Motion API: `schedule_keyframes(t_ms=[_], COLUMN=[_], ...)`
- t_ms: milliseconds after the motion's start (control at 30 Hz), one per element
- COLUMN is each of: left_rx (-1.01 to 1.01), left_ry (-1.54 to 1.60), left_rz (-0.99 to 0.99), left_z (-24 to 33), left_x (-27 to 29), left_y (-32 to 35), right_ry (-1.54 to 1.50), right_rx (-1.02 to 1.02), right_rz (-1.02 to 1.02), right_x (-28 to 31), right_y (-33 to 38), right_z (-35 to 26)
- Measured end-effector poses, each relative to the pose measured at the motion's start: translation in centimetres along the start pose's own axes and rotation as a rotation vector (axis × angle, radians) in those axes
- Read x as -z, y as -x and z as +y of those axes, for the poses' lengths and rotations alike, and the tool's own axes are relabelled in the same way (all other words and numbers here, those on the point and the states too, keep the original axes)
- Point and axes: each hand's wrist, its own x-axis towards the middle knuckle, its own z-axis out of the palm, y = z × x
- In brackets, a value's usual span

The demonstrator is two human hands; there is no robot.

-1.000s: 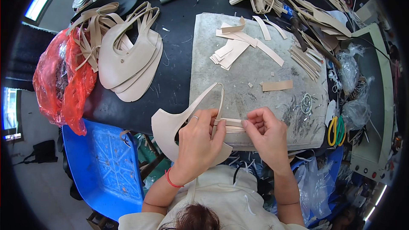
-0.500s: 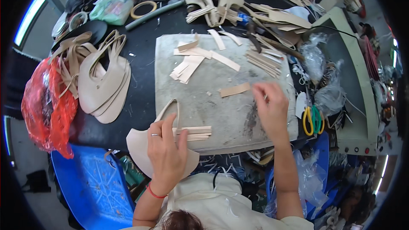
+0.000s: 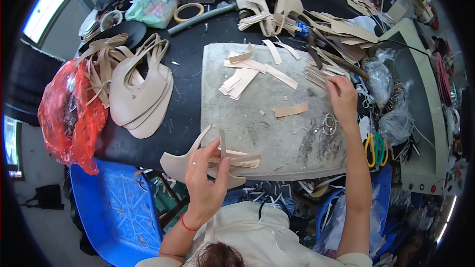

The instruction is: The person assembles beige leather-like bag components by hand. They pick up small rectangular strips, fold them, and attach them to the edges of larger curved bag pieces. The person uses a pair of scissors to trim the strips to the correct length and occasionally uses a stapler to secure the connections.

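Observation:
My left hand (image 3: 205, 173) is closed at the near edge of the grey board (image 3: 247, 153), fingers and thumb pinching a curved beige leather piece (image 3: 174, 165) with a thin upright strap. A bundle of narrow leather strips (image 3: 247, 160) sticks out beyond the thumb. At the board's right side my right hand (image 3: 343, 98) pinches the end of a stack of leather strips (image 3: 314, 75); its fingertips are partly hidden. Between the hands a single tan strip (image 3: 291, 110) lies flat. Pale loops (image 3: 329, 124) rest near my right wrist. More cut strips (image 3: 241, 80) lie at the board's far side.
On the left are stacked beige leather pieces (image 3: 143, 101) and a red plastic bag (image 3: 69, 113). Yellow-handled scissors (image 3: 369, 149) and green-handled ones (image 3: 380, 149) stand at the right. A blue bin (image 3: 116, 212) is below left. A grey tube (image 3: 200, 20) lies at the back.
My right hand has moved away from the tan strip, up and right to the strip stack. The pale loops on the board now show. My left hand keeps its hold; the whole view has shifted.

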Motion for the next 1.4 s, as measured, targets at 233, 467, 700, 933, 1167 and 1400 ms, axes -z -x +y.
schedule_keyframes(t_ms=[233, 467, 700, 933, 1167, 1400], left_rx=[-0.008, -0.089, 0.054, 0.399, -0.053, 0.038], left_ry=[0.249, -0.350, 0.403, 0.893, 0.164, 0.342], left_rz=[0.452, 0.020, -0.277, -0.230, -0.177, -0.116], left_z=[3.7, -0.3, 1.3, 1.4, 2.0, 2.4], left_x=[4.6, 4.9, 0.6, -0.9, 0.1, -0.8], left_y=[-0.8, -9.4, -3.9, -2.1, -2.1, -1.2], right_ry=[-0.036, -0.555, -0.859, -0.714, -0.351, -0.650], right_rx=[-0.189, -0.213, -0.229, -0.067, 0.372, 0.021], right_rz=[0.023, -0.214, -0.310, -0.349, -0.293, -0.281], right_x=[2.2, 1.6, 0.7, 1.5, 2.2, 1.6], right_y=[2.3, 5.7, 7.0, 7.0, 6.3, 8.4], right_z=[-3.0, -14.6, -18.0, -19.3, -19.2, -18.9])
